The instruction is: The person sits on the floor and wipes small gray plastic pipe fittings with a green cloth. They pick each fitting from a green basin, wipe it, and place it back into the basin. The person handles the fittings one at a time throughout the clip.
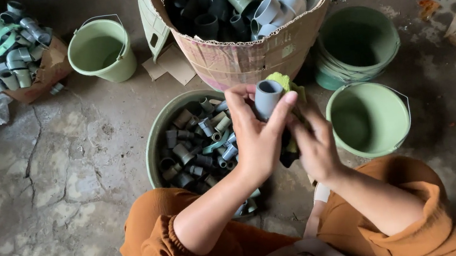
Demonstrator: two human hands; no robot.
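In the head view, the left hand has its grip clamped on a grey pipe fitting, held above a green basin of fittings. The right hand presses a yellow-green cloth against it, grip closed on the cloth.

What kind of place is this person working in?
Probably an informal workshop floor for sorting or cleaning plastic pipe fittings: cracked concrete floor, a cardboard box and basin full of grey fittings, green buckets around.
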